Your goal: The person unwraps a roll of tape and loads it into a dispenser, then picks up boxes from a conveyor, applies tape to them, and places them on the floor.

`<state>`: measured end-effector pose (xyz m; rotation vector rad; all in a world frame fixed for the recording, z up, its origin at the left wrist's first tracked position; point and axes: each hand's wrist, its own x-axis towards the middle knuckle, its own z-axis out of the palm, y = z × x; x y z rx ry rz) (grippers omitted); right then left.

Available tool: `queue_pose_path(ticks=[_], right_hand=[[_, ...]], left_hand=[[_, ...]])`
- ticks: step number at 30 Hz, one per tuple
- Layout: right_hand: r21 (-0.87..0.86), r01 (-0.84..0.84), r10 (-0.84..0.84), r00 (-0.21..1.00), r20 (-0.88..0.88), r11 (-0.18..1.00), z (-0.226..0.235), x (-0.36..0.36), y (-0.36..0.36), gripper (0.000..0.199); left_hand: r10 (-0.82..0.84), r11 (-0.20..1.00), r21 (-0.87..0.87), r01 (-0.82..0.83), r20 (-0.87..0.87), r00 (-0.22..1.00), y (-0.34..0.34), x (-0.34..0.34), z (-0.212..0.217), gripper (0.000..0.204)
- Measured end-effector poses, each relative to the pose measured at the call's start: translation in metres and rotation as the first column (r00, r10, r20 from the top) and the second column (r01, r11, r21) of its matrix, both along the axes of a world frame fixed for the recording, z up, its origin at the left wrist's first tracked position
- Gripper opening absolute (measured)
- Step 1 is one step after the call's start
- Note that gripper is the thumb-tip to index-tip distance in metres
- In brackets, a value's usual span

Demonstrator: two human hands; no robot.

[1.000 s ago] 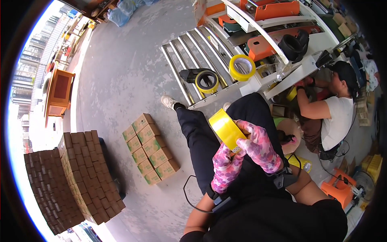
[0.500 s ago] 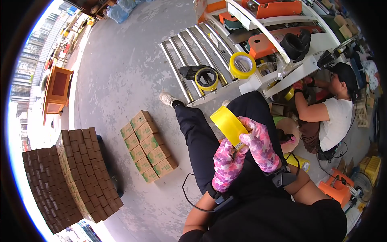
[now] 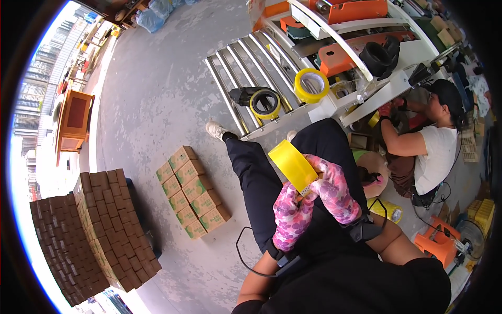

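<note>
Holding a yellow roll of plastic packing tape [image 3: 293,166] above the lap, both hands in pink patterned gloves are closed on it: the left hand [image 3: 293,215] grips from below, the right hand [image 3: 334,191] clasps its side. Small cardboard boxes [image 3: 191,191] lie on the grey floor [image 3: 157,99].

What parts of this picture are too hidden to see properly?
All in the head view:
- Lower part of the yellow roll of tape: covered by the left hand and right hand in pink flowered gloves.
- Fingertips at the tape's edge: too small to tell whether they pinch a loose end.
- Hands of the crouching person in the white shirt: partly tucked under the white roller conveyor.
- Stack of brown boxes: bent and cut off by the fisheye rim.
</note>
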<state>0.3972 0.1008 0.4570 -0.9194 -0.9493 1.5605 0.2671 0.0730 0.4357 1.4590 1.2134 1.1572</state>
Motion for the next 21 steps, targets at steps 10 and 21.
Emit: queue_pose_path(ticks=[10,21], right_hand=[[-0.123,-0.065,0.075,0.995,0.073,0.99,0.003,0.0,0.008,0.045],[-0.136,-0.106,0.112,0.993,0.031,0.985,-0.008,0.004,0.012,0.044]], left_hand=[[0.044,0.998,0.046,-0.043,-0.012,0.999,-0.006,0.002,-0.014,0.033],[0.047,0.999,0.029,-0.046,-0.033,0.998,-0.006,0.004,-0.012,0.029]])
